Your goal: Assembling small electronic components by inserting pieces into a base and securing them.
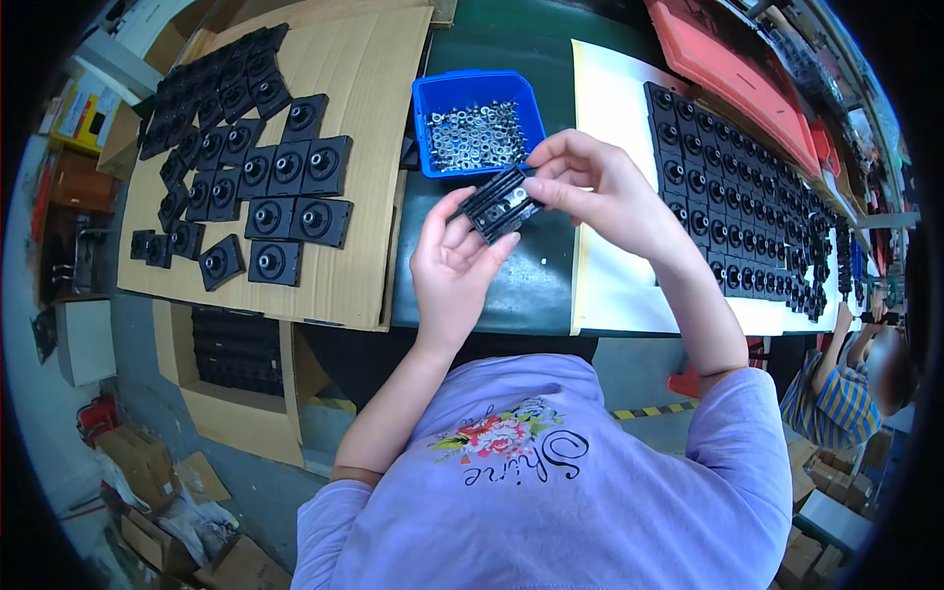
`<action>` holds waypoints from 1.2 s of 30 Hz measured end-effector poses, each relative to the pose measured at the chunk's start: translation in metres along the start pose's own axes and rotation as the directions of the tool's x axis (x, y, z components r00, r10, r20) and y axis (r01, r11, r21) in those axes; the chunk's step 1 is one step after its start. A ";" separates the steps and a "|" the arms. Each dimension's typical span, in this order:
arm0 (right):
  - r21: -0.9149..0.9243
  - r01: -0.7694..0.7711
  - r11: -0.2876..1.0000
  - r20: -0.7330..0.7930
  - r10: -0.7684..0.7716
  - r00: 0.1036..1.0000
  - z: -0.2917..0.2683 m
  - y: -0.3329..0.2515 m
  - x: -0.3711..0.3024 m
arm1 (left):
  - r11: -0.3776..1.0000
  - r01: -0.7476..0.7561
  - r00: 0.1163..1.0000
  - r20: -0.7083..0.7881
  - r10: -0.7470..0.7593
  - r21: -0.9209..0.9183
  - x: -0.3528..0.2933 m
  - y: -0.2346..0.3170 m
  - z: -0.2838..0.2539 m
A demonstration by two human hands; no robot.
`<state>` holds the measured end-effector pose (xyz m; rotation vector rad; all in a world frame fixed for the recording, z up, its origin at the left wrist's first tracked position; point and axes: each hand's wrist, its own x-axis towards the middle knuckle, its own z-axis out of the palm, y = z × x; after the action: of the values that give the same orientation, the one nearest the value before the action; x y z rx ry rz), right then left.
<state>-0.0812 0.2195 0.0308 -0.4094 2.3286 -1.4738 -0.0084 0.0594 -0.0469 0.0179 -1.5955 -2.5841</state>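
My left hand (454, 258) is closed round a black ribbed plastic block (490, 208), holding it up over the green table. Small silvery metal pieces show in the block's grooves. From the right, my right hand (590, 187) reaches to the block, its thumb and forefinger pinched at the block's right end beside a silvery piece. Whatever sits between those fingertips is too small and covered to make out. Just beyond my hands stands a blue plastic bin (425, 138) holding many small metal nuts (477, 136).
On the left, a cardboard sheet (364, 88) carries rows of black square parts (285, 169) with round centres. A white sheet (610, 265) on the right holds more such parts (718, 197). Red trays (728, 69) lie behind them. A person (836, 393) works at far right.
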 end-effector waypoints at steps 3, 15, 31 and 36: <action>0.067 -0.065 0.996 0.014 0.064 0.998 -0.002 0.000 -0.001 | 0.998 0.035 0.999 -0.005 -0.035 -0.058 0.000 -0.008 -0.004; -0.115 0.064 0.991 -0.082 -0.074 0.994 0.021 0.009 0.002 | 0.998 -0.059 0.998 -0.020 0.058 -0.032 -0.004 -0.013 0.001; 0.015 0.023 1.000 0.013 -0.024 1.000 0.020 0.015 0.007 | 0.996 -0.089 0.995 -0.033 0.089 0.009 -0.007 -0.015 0.000; -0.035 0.009 0.999 0.061 -0.007 0.998 0.020 0.009 0.005 | 0.990 -0.121 0.992 -0.028 0.123 0.072 -0.008 -0.018 -0.001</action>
<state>-0.0771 0.2053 0.0138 -0.4672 2.3104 -1.4061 -0.0020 0.0674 -0.0636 -0.0315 -1.6219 -2.4233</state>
